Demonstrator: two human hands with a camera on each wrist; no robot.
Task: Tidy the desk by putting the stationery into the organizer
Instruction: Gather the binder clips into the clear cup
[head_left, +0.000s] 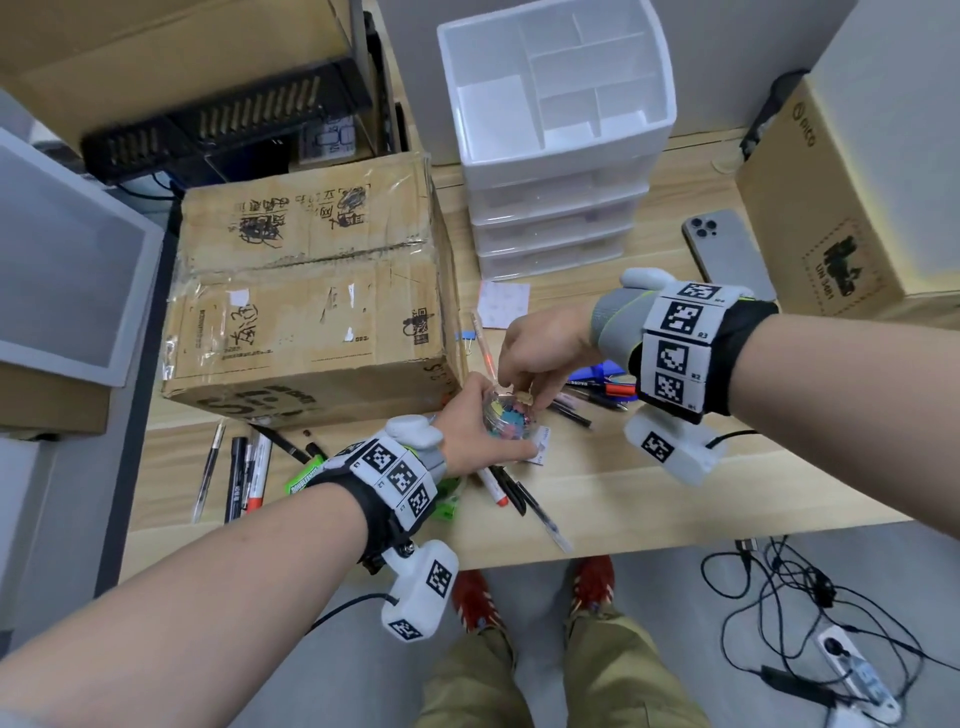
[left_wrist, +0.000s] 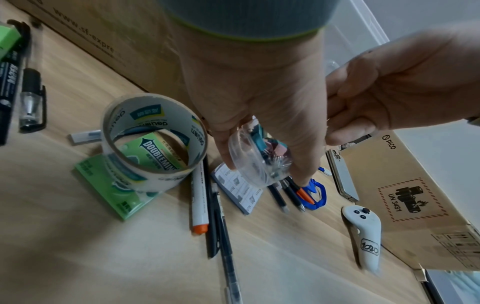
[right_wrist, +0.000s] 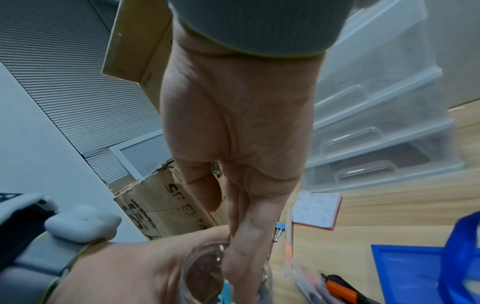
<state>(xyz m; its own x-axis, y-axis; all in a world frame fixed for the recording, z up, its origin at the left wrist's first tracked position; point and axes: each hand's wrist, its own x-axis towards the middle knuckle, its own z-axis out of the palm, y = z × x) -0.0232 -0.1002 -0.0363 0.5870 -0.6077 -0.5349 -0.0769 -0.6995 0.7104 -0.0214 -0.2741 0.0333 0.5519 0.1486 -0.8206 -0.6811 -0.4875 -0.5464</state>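
Wooden desk (head_left: 649, 499): white organizer (head_left: 556, 130) at rear. Before it, left hand (head_left: 470, 434) grips clear clip tub (head_left: 511, 415); right hand (head_left: 540, 353) pinches its rim. Left-wrist view alone shows tape roll (left_wrist: 153, 139).

Cardboard box (head_left: 311, 291) left; phone (head_left: 727, 254) right; cables (head_left: 810, 613) on floor

Organizer (head_left: 556, 156) stands behind scattered pens (head_left: 511, 488), between two cardboard boxes (head_left: 311, 291).

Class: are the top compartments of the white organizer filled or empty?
Empty. In the head view the white organizer shows only bare white compartment floors.
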